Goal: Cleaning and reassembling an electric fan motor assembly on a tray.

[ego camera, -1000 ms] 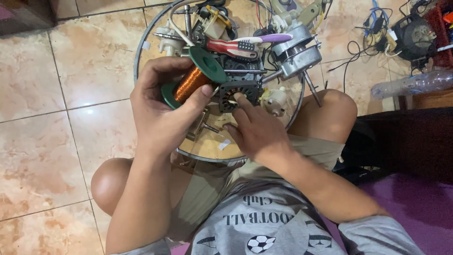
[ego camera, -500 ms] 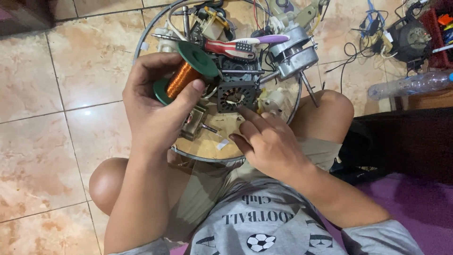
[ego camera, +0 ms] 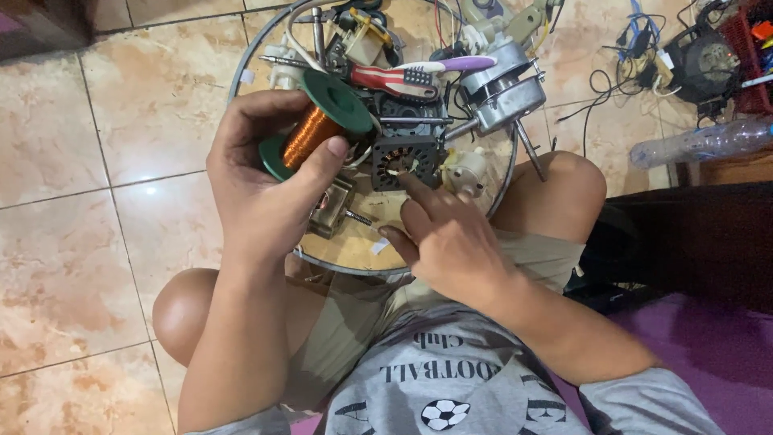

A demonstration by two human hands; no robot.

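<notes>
My left hand (ego camera: 258, 193) grasps a green spool of copper wire (ego camera: 316, 130), thumb across the winding, fingers wrapped behind; the spool is held tilted above the round tray (ego camera: 354, 254) that rests across my lap. My right hand (ego camera: 451, 242) holds nothing that I can make out: its index finger is extended, the tip touching the black stator core (ego camera: 407, 153) lying on the tray just beside the spool, the other fingers loosely curled. Behind the stator lie red-handled pliers (ego camera: 394, 79) and a grey fan motor (ego camera: 503, 84). A small metal motor part (ego camera: 330, 208) sits under my left palm. A clear plastic bottle (ego camera: 696, 143) lies on the tiled floor (ego camera: 97, 161).
</notes>
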